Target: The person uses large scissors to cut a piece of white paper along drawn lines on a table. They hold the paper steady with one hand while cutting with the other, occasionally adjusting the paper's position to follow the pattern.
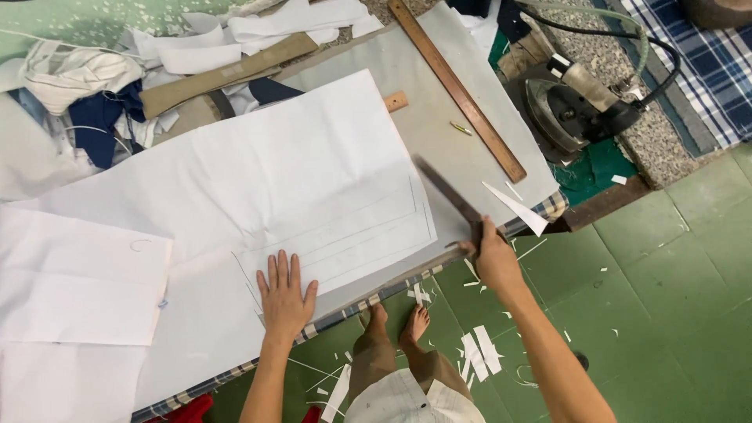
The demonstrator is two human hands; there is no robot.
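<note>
1. The left hand (pixel 283 301) lies flat on the white cloth (pixel 258 180). Its fingers (pixel 283 270) are spread apart and hold nothing.
2. The right hand (pixel 492 254) is at the near edge of the tabletop (pixel 462 149). Its fingers are closed tight around the handles of big dark scissors (pixel 448 200).
3. The scissors point up and away from the person. The blades are over the grey cover, just beside the right edge of the white cloth. The picture is blurry there, so I cannot tell if the blades are open.
4. The white cloth is spread wide over the middle of the tabletop. Thin drawn lines mark long strips on it near the left hand.
5. A long wooden ruler (pixel 458 90) lies slanted on the tabletop, past the scissors.
6. A dark cutting machine (pixel 576 102) with a black cord sits at the far right.
7. A heap of white and blue cloth scraps (pixel 102 86) is at the far left.
8. Small white cloth bits (pixel 479 352) lie on the green floor (pixel 674 298), near the person's bare feet (pixel 395 325).
</note>
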